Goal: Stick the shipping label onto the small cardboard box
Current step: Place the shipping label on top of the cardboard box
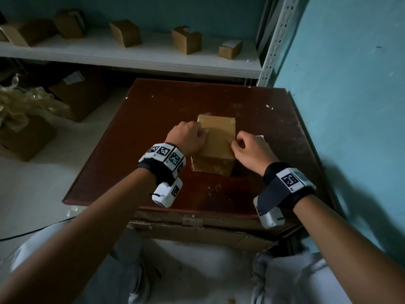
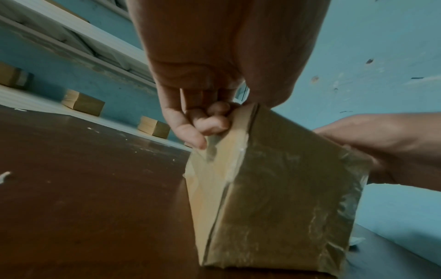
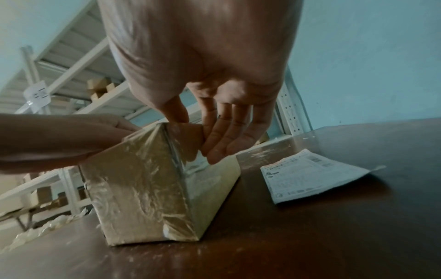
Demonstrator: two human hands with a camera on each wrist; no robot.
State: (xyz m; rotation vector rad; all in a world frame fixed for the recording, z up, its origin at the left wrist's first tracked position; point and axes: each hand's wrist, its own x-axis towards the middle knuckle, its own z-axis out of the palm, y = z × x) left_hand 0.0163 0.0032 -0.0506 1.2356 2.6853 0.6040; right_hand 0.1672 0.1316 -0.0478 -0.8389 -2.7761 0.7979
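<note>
The small cardboard box (image 1: 215,141), brown and wrapped in clear tape, stands on the dark red-brown table (image 1: 142,128). My left hand (image 1: 188,137) holds its left top edge, with the fingers (image 2: 210,122) curled against the left face. My right hand (image 1: 245,148) holds the right top edge: the thumb lies on top and the fingers (image 3: 222,143) press the right face. The white printed shipping label (image 3: 312,175) lies flat on the table just right of the box. In the head view only a corner of the label (image 1: 260,136) shows behind my right hand.
A white shelf (image 1: 131,58) behind the table carries several small cardboard boxes. A blue wall (image 1: 350,106) runs along the table's right side. Larger boxes (image 1: 81,95) and crumpled plastic (image 1: 22,106) lie on the floor at left. Flattened cardboard (image 1: 197,233) sticks out under the table's front edge.
</note>
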